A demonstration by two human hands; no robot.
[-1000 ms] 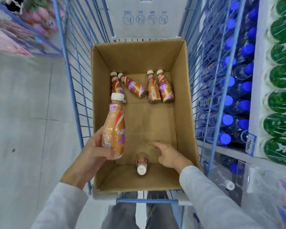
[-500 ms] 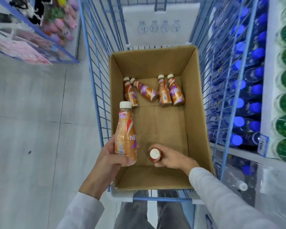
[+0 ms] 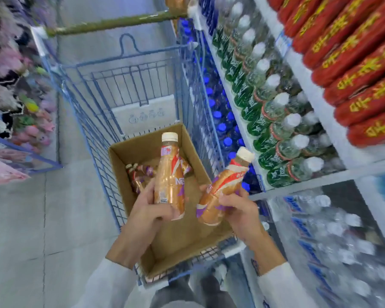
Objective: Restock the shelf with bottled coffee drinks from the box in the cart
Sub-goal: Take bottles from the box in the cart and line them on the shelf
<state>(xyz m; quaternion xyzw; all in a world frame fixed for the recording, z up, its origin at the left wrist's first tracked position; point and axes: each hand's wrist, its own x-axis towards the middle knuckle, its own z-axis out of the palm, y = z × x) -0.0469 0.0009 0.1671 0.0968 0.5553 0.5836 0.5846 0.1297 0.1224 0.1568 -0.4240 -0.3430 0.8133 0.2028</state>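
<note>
Grips an upright coffee bottle [image 3: 169,174] in the left hand [image 3: 148,211], centre frame, and curls the right hand [image 3: 239,211] round a tilted second bottle [image 3: 223,187], both over the cardboard box [image 3: 187,238] in the cart [image 3: 129,85]; risks dropping the tilted one, held low, on swinging toward the shelf [image 3: 316,181] at right.
</note>
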